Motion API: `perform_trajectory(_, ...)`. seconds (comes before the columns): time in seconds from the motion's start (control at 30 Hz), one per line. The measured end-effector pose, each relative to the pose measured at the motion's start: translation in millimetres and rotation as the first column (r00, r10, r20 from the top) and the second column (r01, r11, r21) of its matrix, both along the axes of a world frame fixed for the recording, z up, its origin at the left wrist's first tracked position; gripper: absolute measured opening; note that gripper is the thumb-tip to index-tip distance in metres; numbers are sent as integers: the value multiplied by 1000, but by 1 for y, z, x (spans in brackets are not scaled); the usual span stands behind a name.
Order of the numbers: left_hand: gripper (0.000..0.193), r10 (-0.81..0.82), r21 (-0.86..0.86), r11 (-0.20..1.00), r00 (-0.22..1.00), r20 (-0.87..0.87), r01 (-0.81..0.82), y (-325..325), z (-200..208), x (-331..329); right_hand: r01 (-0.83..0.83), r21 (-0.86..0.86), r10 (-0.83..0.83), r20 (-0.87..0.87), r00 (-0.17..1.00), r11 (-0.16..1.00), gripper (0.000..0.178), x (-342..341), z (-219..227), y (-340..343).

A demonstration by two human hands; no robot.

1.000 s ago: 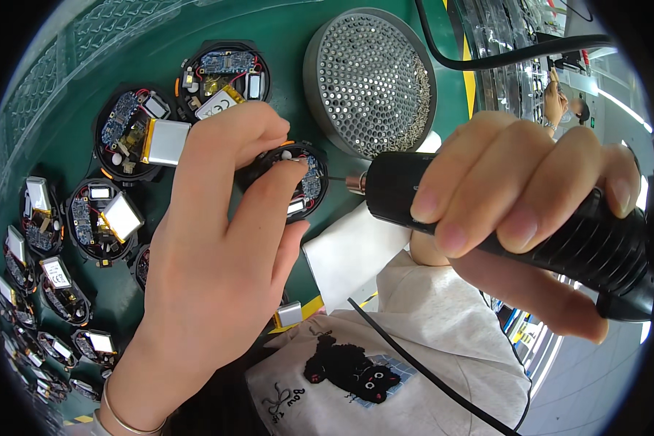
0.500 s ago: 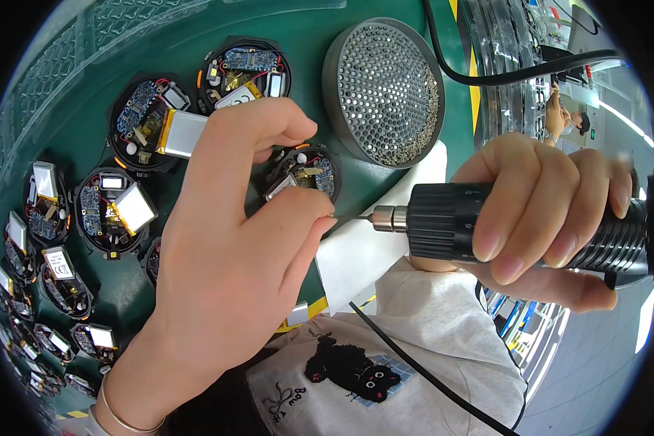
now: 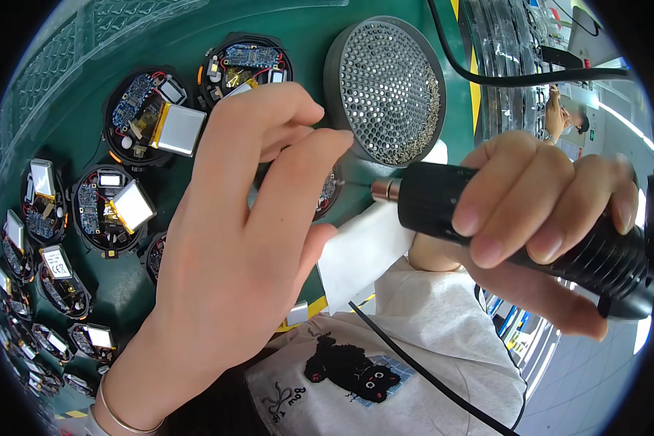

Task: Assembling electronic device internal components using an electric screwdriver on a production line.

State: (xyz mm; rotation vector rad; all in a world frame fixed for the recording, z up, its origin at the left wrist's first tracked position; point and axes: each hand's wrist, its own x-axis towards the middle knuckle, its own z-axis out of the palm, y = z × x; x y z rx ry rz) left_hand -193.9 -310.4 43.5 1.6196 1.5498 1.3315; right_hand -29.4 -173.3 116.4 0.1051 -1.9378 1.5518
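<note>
My left hand (image 3: 243,218) is curled over a small round black electronic device (image 3: 328,190), its fingers around the far side and its thumb apart at the near side. The palm and fingers hide most of that device. My right hand (image 3: 534,207) grips a black electric screwdriver (image 3: 430,200), held nearly level and pointing left. Its thin bit reaches the right rim of the device, where a tiny screw seems to sit at the tip. Just beyond stands a round grey screw tray (image 3: 392,87) with small screws in its holes and loose ones heaped along its right side.
Several round devices with blue boards and silver battery packs (image 3: 180,131) lie on the green mat (image 3: 312,18) at the left. A white sheet (image 3: 360,251) lies at the near edge. A black cable (image 3: 530,75) crosses at the right; clear plastic trays (image 3: 509,109) stand beyond.
The screwdriver's bit has moved from beside my left thumb up to the device's right rim, and its handle tilts more. My left forefinger and thumb have spread apart.
</note>
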Motion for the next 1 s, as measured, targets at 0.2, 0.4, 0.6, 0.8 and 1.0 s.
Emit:
perform_trajectory(0.2,59,2,-29,1000,1000,-21,-3,0,0,2,12,86,-17,57,998,996,69,-10,-1,-8)
perform_trajectory(0.4,59,24,-28,999,1000,-10,-24,-4,-3,7,-71,148,65,45,997,986,67,-12,-7,-13)
perform_trajectory(0.6,61,80,-27,996,996,-24,-81,-5,-5,10,30,191,-40,46,998,981,63,-26,-11,-35)
perform_trajectory(0.8,62,100,-17,995,995,-22,-101,-7,0,11,-219,252,208,69,976,943,68,-31,-7,-17)
perform_trajectory(1.0,58,29,75,997,980,-198,-14,3,18,6,13,-66,-35,-359,933,998,71,-22,-24,-3)
